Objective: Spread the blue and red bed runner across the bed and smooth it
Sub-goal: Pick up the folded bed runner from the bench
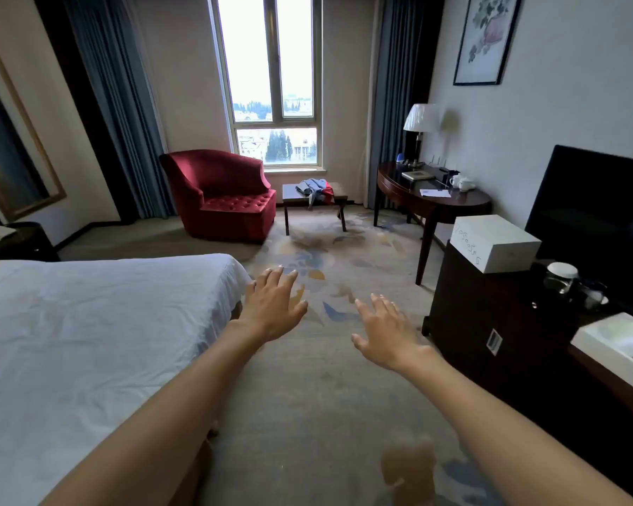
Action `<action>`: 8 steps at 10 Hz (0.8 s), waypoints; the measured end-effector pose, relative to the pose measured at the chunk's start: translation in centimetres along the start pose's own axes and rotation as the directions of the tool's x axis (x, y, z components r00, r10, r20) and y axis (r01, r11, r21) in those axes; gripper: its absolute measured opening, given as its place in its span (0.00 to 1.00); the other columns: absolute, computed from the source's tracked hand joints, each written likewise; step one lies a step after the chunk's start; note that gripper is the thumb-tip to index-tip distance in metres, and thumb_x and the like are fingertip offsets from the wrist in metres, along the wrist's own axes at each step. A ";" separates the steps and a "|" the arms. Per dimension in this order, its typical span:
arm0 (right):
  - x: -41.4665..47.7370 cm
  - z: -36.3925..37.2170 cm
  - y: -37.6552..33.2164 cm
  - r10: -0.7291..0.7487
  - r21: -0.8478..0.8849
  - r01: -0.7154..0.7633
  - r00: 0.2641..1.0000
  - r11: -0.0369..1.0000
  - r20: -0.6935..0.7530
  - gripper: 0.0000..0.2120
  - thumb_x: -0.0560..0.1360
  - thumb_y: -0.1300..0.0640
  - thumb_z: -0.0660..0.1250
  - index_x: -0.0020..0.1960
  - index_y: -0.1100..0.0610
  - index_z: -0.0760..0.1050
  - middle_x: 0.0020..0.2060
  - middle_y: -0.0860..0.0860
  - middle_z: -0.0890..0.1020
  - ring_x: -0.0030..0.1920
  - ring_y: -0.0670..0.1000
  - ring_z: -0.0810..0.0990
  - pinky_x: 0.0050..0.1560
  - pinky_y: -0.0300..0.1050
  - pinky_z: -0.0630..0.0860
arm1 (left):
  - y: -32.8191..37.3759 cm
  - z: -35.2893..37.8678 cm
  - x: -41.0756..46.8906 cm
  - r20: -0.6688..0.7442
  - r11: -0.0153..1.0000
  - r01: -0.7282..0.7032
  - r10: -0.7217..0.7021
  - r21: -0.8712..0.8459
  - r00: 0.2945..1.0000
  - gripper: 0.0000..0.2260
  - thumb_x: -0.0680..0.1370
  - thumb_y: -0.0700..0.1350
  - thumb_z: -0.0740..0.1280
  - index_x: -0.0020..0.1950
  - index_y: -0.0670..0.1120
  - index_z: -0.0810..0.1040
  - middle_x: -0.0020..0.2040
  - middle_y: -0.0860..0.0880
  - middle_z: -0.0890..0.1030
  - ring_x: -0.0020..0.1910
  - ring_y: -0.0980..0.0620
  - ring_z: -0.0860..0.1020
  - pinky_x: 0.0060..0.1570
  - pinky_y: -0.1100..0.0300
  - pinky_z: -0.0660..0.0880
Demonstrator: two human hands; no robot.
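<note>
Both arms reach forward over the patterned carpet at the centre of the frame. The left hand [271, 308] is spread open, palm down, fingers splayed, empty, just past the corner of the white-sheeted bed [88, 323] filling the lower left. The right hand [388, 334] is likewise open and empty, lower and to the right. The blue and red bed runner [317, 189] lies crumpled on a small dark wooden surface [293, 197] below the window in the upper middle, beside a red tufted velvet armchair [223, 195], well apart from both hands.
</note>
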State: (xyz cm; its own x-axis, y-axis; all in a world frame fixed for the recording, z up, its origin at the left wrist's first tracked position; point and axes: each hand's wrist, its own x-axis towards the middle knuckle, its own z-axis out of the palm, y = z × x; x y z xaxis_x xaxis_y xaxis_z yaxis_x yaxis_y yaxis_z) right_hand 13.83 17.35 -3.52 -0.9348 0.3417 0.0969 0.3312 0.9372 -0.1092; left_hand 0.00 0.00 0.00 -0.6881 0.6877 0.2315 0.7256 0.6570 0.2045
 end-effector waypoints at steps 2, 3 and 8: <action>9.7 0.1 4.3 0.001 0.019 -0.001 1.000 1.000 0.019 0.34 0.77 0.45 0.61 0.76 0.55 0.52 0.75 0.60 0.55 0.75 0.59 0.51 0.74 0.53 0.51 | -0.4 1.9 10.5 0.008 0.999 0.034 -0.034 0.008 0.999 0.30 0.78 0.57 0.59 0.77 0.49 0.55 0.77 0.44 0.55 0.75 0.44 0.51 0.71 0.46 0.51; 14.7 0.1 6.2 -0.002 0.019 0.002 1.000 1.000 0.004 0.34 0.77 0.46 0.62 0.76 0.55 0.52 0.75 0.61 0.56 0.75 0.59 0.52 0.74 0.53 0.51 | -0.9 2.9 15.2 0.005 0.999 0.046 -0.046 0.023 0.999 0.31 0.78 0.58 0.59 0.77 0.49 0.54 0.77 0.44 0.55 0.75 0.44 0.50 0.72 0.47 0.51; 39.5 4.6 11.8 0.025 0.027 -0.027 0.998 0.999 0.050 0.34 0.77 0.46 0.61 0.76 0.56 0.52 0.75 0.62 0.56 0.75 0.60 0.53 0.74 0.53 0.52 | -8.8 10.2 39.1 0.036 0.999 0.034 -0.035 0.042 0.999 0.31 0.77 0.59 0.59 0.76 0.49 0.55 0.77 0.44 0.54 0.75 0.44 0.50 0.72 0.48 0.51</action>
State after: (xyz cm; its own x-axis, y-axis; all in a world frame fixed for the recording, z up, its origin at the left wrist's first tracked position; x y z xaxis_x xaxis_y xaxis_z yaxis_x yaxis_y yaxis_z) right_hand -19.74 41.57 -5.54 -0.9313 0.3614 0.0446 0.3525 0.9256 -0.1380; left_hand -33.42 24.27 -2.48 -0.7130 0.6748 0.1901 0.7010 0.6920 0.1725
